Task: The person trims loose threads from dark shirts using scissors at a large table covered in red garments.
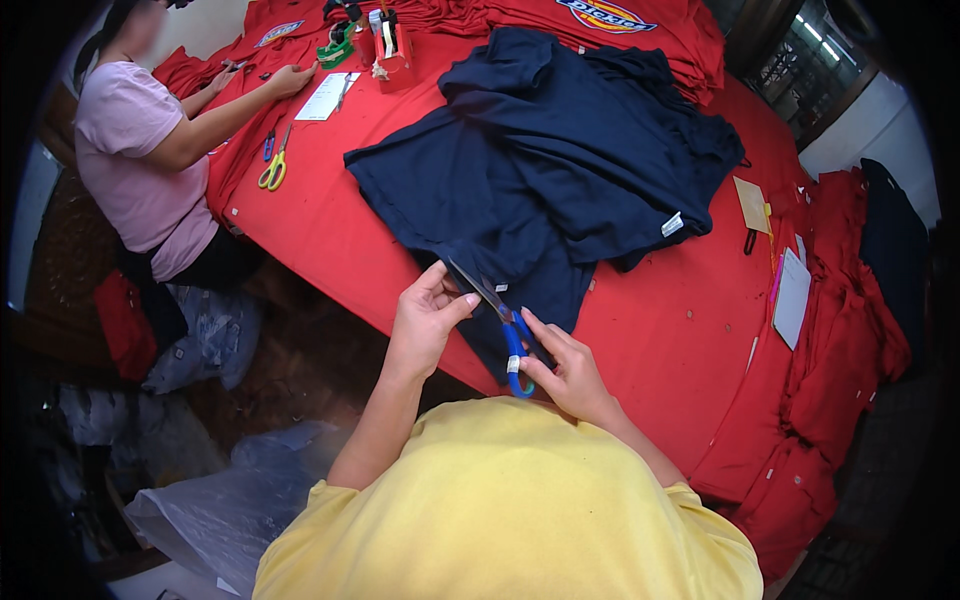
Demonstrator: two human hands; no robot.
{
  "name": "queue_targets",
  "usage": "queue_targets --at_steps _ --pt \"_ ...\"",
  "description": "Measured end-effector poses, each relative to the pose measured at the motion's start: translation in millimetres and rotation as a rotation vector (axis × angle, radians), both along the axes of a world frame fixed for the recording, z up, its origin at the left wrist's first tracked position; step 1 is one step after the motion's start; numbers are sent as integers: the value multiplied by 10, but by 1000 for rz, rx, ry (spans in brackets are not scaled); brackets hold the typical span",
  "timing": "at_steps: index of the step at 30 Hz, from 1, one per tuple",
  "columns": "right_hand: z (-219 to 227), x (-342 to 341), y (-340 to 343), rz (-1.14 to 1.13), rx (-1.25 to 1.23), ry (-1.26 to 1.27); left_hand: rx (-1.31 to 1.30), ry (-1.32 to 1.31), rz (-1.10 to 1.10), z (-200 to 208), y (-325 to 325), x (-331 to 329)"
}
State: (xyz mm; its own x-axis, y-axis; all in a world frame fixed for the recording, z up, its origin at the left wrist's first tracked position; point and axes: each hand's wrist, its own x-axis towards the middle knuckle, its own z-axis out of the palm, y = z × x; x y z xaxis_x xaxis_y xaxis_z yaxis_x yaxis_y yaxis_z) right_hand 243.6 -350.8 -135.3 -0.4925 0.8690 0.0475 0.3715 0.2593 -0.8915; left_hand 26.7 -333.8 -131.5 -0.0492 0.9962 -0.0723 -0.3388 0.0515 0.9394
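Note:
A dark navy garment lies bunched across the red-covered table, its near part hanging toward me over the front edge. With bent fingers, my left hand pinches a bit of the navy cloth. My right hand grips a pair of scissors with blue handles and a small white label on one loop. The scissor blades point up and to the left, close above the cloth beside my left thumb. Whether they touch the fabric I cannot tell.
Yellow-handled scissors and a white paper lie at the left, near a co-worker in a pink shirt. A red holder stands at the back. Red garments and a white card are at right; a plastic bag is lower left.

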Motion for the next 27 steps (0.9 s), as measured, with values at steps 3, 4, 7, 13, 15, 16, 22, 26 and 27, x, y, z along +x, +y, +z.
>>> queue_targets --at_steps 3,4,7,13,15,16,22,26,27 --pt "-67 8 27 2 -116 119 -14 -43 -25 9 3 3" --pt "-128 21 29 -1 -191 185 -18 -64 -36 13 8 3" --pt "-166 47 20 -24 -463 319 -54 -56 -47 -14 11 -1" --pt "-206 -8 30 -5 -348 401 -63 -20 -90 -5 7 -8" --pt "-204 -24 64 4 -341 425 -49 -25 -98 1 10 -1" --pt "-190 -6 92 14 -391 413 -44 -28 -102 8 11 2" --pt "-58 50 144 25 -696 342 -145 -171 -5 61 86 -21" --pt "-160 -15 124 66 -375 371 -90 -51 -20 94 116 -85" --pt "-194 -38 135 62 -350 392 -79 -27 -41 117 109 -78"
